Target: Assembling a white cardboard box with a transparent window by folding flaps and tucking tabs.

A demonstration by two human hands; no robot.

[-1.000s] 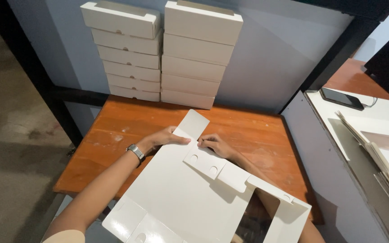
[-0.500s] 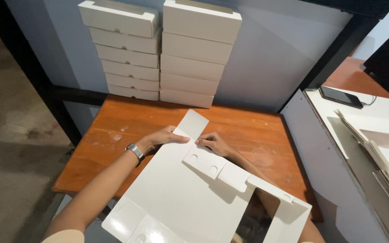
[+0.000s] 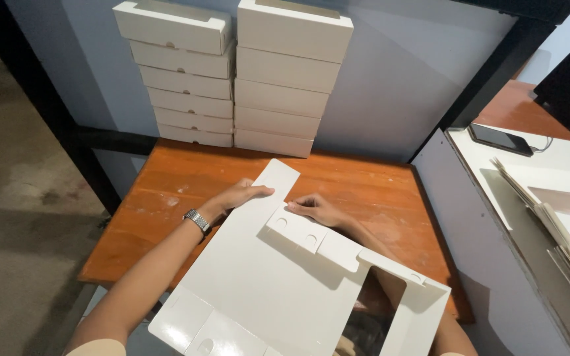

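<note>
A large flat white cardboard box blank [image 3: 258, 283] with flaps and a cut-out window lies tilted over the near edge of an orange wooden table [image 3: 166, 178]. My left hand [image 3: 239, 196], with a metal wristwatch, presses on the blank's far-left edge beside a long narrow flap [image 3: 277, 178]. My right hand [image 3: 318, 209] pinches the far edge of a small flap with two round holes [image 3: 295, 231], which stands folded up from the sheet.
Two stacks of folded white boxes [image 3: 232, 79] stand against the grey-blue wall at the table's back. A black frame post [image 3: 476, 86] rises at right. Beyond it a white surface carries a phone [image 3: 499, 140] and a pile of flat cardboard sheets [image 3: 562, 217].
Nothing has clearly moved; both hands stay on the far flaps of the blank, with only a slight shift of the view.
</note>
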